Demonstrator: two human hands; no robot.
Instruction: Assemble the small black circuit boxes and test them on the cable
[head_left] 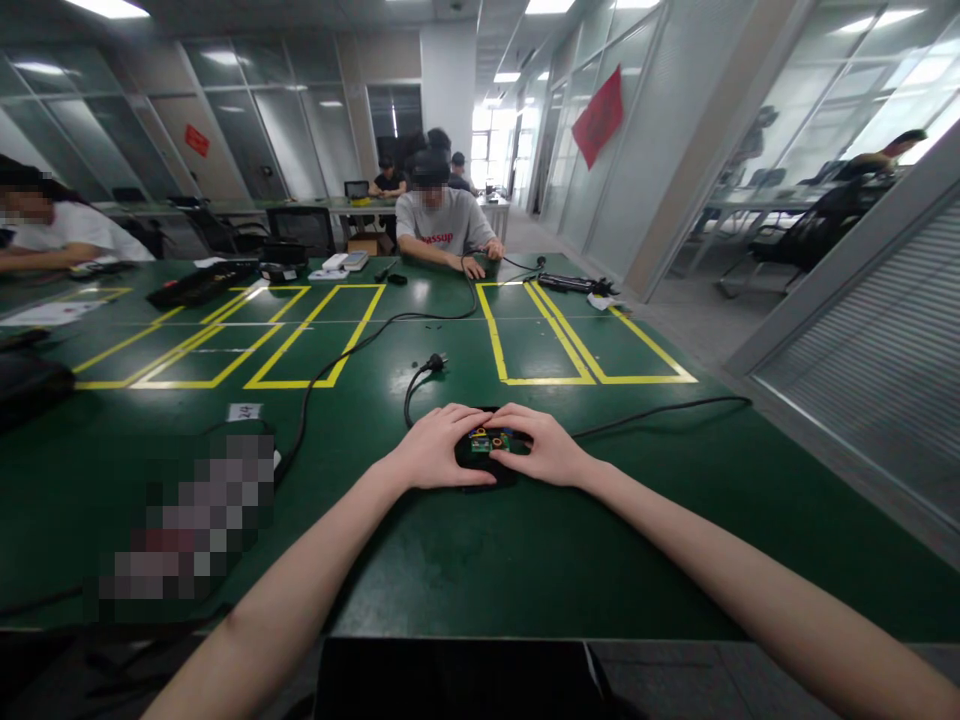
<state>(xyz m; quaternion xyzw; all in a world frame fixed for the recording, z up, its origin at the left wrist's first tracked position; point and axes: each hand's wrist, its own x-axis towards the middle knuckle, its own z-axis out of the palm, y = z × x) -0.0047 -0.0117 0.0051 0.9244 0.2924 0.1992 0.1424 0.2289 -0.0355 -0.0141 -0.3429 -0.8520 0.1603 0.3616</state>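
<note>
Between my hands, on the green table, lies a black casing (487,479) with a green circuit board (481,446) showing in it. Small copper-coloured rings and other parts sit on the board. My left hand (435,446) curves round the casing's left side, its thumb along the near edge. My right hand (553,447) holds the right side, with the thumb bent in at the board. The fingers of both hands nearly meet at the far edge and hide part of the casing. A black power plug (435,364) on a short cord lies just beyond my left hand.
A black cable (660,408) runs off to the right; another (375,333) crosses the table to a person (442,220) seated opposite. Yellow tape outlines (547,380) mark the table's far half. A blurred-out object (202,520) lies at the left, near a small label (245,412).
</note>
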